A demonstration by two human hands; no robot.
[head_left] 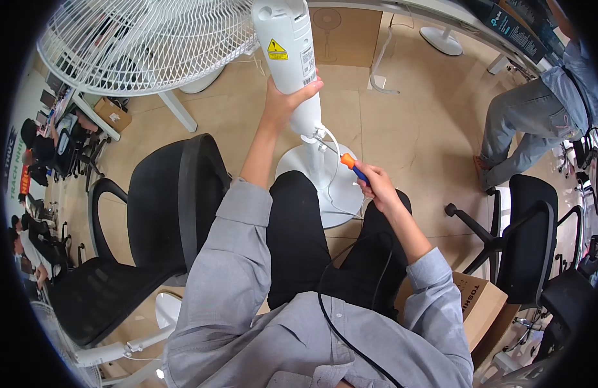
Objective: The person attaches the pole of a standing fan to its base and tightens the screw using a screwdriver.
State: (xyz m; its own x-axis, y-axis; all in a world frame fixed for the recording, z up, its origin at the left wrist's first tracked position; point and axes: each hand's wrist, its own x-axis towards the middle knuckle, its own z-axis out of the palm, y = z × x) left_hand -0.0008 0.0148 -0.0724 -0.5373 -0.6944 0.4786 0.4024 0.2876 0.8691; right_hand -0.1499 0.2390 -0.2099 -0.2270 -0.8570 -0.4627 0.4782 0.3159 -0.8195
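Left grip [289,100] wrapped around white fan housing [289,64], thumb across side just below barcode label. Right grip [378,185] closed on blue end of screwdriver [349,161], fingers bunched. Shaft angled up toward neck joint [315,137] under housing; tip looks to be at joint, contact hard to confirm. Housing above round base [341,210] on floor, wire grille [144,45] alongside.
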